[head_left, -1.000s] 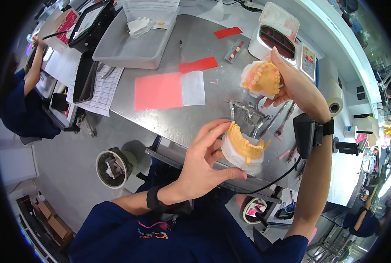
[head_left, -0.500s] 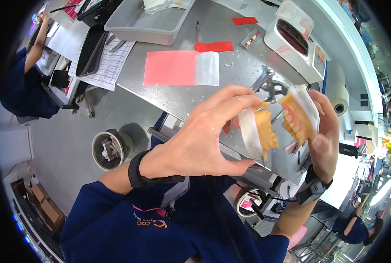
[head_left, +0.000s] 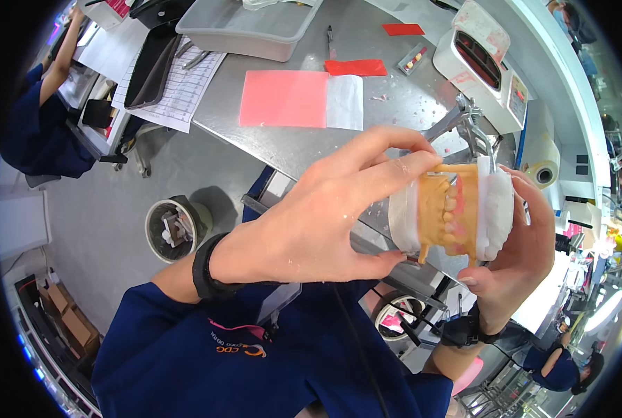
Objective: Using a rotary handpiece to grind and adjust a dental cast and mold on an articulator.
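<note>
My left hand [head_left: 304,216] is closed around the white base of one tan plaster dental cast [head_left: 431,219]. The opposing cast [head_left: 470,198], backed by white plaster, sits in my right hand [head_left: 523,254], whose fingers wrap behind it with the thumb at its lower edge. A row of teeth [head_left: 450,212] with pink wax beside it shows between the two halves, which now meet. Both casts are mounted on a metal articulator [head_left: 472,125], its hinge end pointing away from me. The whole piece is held up over the near edge of the bench.
On the metal bench [head_left: 290,150] lie a pink wax sheet [head_left: 283,99], white paper [head_left: 344,103], red wax strips [head_left: 356,67] and a small tooth tray [head_left: 412,60]. A grey bin [head_left: 237,38] and a white wax heater [head_left: 474,66] stand farther back. A waste bucket [head_left: 178,230] is on the floor.
The two casts have swung together from an open, apart position until they meet. My right hand has turned with its half, and the view has shifted slightly.
</note>
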A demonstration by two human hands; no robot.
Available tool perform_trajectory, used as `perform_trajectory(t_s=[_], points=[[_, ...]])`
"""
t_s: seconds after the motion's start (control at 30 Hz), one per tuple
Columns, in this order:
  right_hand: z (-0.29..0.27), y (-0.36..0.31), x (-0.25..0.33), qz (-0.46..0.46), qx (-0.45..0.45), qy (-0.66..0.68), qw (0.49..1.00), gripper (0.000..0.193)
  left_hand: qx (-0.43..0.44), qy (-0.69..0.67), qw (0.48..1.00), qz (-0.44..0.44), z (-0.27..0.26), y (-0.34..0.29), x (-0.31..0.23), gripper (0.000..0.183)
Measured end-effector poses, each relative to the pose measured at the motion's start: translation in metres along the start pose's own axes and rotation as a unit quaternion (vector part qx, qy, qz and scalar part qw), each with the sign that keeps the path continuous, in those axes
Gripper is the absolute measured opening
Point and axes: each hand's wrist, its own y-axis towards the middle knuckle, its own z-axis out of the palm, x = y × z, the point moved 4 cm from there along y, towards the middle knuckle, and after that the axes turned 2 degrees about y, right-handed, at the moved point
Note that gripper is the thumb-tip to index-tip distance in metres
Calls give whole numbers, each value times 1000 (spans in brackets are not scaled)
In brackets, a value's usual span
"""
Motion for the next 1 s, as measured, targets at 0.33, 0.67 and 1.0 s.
perform_trajectory(t_s=[0.33, 0.67, 1.0], points=[[16, 14, -3, -37, 54, -133, 989, 89, 24, -156, 983, -97, 7, -12, 23, 81], [6, 91, -47, 59, 64, -138, 987, 46, -8, -244, 952, -184, 17, -4, 60, 74], [-177, -2, -85, 161, -143, -516, 829, 51, 48, -46, 965, -252, 3, -9, 23, 58]])
